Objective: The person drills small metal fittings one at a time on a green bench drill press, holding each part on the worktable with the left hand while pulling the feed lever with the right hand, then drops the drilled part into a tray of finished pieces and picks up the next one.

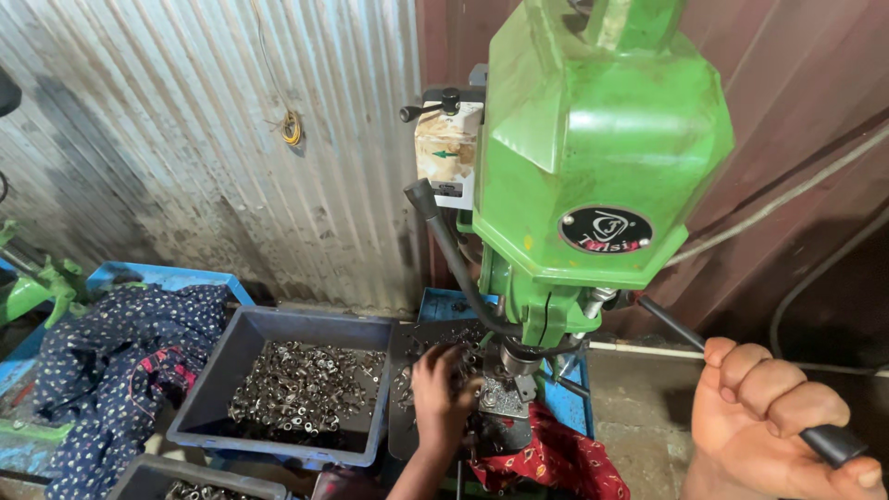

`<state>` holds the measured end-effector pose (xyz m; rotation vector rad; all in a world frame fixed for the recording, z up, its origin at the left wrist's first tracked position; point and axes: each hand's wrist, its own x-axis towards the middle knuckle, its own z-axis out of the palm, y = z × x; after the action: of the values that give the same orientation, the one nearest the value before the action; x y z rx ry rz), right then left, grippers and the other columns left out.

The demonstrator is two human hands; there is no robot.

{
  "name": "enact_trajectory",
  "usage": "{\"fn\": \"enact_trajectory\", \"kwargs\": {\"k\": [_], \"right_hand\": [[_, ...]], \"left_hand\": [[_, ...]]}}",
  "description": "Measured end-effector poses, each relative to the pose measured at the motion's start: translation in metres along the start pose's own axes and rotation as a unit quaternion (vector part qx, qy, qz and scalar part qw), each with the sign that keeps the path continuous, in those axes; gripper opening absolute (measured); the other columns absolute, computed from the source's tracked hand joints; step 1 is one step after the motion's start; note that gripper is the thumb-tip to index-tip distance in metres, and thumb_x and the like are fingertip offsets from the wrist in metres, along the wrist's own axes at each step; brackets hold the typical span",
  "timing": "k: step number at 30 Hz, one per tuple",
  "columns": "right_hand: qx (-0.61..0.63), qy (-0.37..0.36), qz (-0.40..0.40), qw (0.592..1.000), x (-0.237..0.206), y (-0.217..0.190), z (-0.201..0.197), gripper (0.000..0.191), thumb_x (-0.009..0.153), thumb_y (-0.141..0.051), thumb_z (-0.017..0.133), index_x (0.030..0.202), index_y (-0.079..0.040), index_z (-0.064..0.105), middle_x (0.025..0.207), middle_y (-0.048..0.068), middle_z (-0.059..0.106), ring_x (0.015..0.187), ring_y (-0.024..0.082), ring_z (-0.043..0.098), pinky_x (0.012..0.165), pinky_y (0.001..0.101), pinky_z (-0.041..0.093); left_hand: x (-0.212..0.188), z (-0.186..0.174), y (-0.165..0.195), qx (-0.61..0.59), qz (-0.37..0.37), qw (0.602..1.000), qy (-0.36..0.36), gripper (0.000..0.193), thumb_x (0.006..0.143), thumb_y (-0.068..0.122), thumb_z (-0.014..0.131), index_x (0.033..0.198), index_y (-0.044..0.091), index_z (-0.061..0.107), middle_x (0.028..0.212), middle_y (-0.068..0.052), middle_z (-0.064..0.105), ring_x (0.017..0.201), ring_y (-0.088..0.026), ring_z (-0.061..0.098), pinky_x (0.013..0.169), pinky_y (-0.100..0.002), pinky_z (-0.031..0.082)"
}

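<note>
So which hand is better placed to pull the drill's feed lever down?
The right hand: it is already wrapped around the black lever. The left hand is down at the table under the spindle, among the small metal parts.

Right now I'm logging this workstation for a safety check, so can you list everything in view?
drill press: one, green, centre, against the wall
feed lever: one, black, running from the press to the lower right
grey bin: one, left of the press, holding many small metal parts
second grey bin: one, bottom edge, partly cut off
patterned cloth: one, dark blue, far left
red cloth: one, under the press
corrugated metal wall: one, grey, behind
left hand: one, resting among the metal parts at the press table; grip unclear
right hand: one, lower right, closed round the feed lever
</note>
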<state>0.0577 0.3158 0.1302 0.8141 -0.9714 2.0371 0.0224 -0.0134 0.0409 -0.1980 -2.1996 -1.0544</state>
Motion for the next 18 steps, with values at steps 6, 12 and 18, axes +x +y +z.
{"fn": "enact_trajectory", "kwargs": {"k": [6,12,18], "right_hand": [[0.119,0.096,0.12,0.981,0.095,-0.01,0.05,0.069,0.111,-0.056,0.036,0.062,-0.009,0.025,0.052,0.008,0.025,0.056,0.027,0.027,0.06,0.0419,0.03],[-0.063,0.033,0.147,0.987,0.193,0.011,0.056,0.058,0.113,-0.049,0.046,0.073,-0.008,0.036,0.069,0.005,0.032,0.064,0.02,0.029,0.066,0.0334,0.026],[0.019,0.051,0.08,0.995,0.06,-0.039,0.049,0.052,0.112,-0.044,0.049,0.076,-0.008,0.041,0.074,0.005,0.039,0.067,0.018,0.033,0.072,0.032,0.032]], "left_hand": [[0.015,-0.022,-0.003,-0.034,-0.11,0.993,-0.037,0.051,0.084,0.023,0.074,0.131,0.009,0.061,0.11,-0.013,0.067,0.103,-0.034,0.061,0.093,-0.045,0.047],[0.002,-0.037,0.015,-0.053,-0.104,0.992,-0.049,0.052,0.082,0.021,0.074,0.129,0.004,0.06,0.103,-0.014,0.07,0.099,-0.035,0.063,0.091,-0.046,0.047],[-0.01,-0.05,0.009,-0.017,-0.066,0.996,-0.064,0.033,0.084,0.017,0.072,0.114,0.004,0.067,0.111,-0.017,0.066,0.106,-0.041,0.057,0.095,-0.048,0.045]]}}
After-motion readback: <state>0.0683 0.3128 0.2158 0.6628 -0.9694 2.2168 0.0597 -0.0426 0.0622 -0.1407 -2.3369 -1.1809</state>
